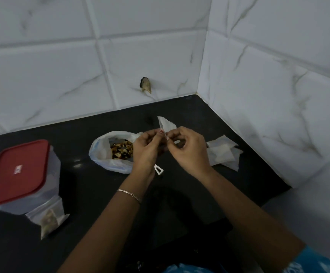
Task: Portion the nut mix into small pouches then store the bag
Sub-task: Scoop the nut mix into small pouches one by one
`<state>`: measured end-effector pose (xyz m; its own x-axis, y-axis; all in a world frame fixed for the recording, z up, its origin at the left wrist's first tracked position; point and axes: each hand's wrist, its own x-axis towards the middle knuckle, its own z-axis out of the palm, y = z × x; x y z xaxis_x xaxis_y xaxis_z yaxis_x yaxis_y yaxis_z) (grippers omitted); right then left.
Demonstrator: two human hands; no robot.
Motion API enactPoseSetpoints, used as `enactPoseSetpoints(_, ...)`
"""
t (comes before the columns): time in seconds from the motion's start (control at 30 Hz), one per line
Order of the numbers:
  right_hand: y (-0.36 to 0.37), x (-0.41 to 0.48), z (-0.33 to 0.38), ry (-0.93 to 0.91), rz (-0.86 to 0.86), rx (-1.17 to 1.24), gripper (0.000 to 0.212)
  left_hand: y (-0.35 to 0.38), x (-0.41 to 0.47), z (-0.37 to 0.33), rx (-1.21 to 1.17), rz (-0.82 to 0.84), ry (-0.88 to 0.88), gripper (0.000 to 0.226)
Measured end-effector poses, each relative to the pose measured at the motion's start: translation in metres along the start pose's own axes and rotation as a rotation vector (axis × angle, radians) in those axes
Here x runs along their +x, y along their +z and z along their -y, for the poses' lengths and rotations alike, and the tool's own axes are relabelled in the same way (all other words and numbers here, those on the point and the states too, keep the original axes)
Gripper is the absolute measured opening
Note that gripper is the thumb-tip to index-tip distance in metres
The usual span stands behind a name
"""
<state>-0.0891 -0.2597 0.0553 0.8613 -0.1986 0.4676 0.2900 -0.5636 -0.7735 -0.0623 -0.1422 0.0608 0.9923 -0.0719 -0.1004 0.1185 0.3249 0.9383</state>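
Observation:
An open white plastic bag [103, 152] of nut mix lies on the black counter, its brown and dark nuts [121, 149] showing at the mouth. Just right of it, above the counter, my left hand [147, 146] and my right hand [187, 148] both pinch the edge of a small clear pouch [167, 125], whose corner sticks up behind my fingers. A filled small pouch [50, 218] lies near the front left. Several empty pouches [223, 152] are piled to the right of my hands.
A clear container with a red lid [17, 172] stands at the left. A small white clip [158, 170] lies on the black counter [93, 194] under my left wrist. White marble-look tiled walls [258, 95] meet in a corner behind and right.

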Motion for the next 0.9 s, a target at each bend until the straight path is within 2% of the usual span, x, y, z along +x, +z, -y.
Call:
enactPoseSetpoints(0.13,0.026,-0.001,0.011,0.155,0.118,0.276,0.008,-0.033,-0.004,-0.005,-0.007,-0.073,-0.006,0.011)
enactPoseSetpoints(0.3,0.054,-0.005,0.025,0.18,0.27,0.349,0.009,-0.07,-0.017,-0.013,0.047,-0.132,0.025,0.017)
enactPoseSetpoints(0.5,0.085,-0.01,0.047,0.349,0.312,0.499,0.019,-0.101,-0.031,-0.014,0.145,-0.222,0.058,0.015)
enactPoseSetpoints(0.77,0.103,-0.011,0.06,0.471,0.438,0.563,0.011,-0.121,-0.041,-0.019,0.281,-0.302,0.066,0.007)
enactPoseSetpoints(0.9,0.108,-0.008,0.062,0.424,0.479,0.421,0.012,-0.117,-0.04,-0.018,0.386,-0.381,0.108,0.007)
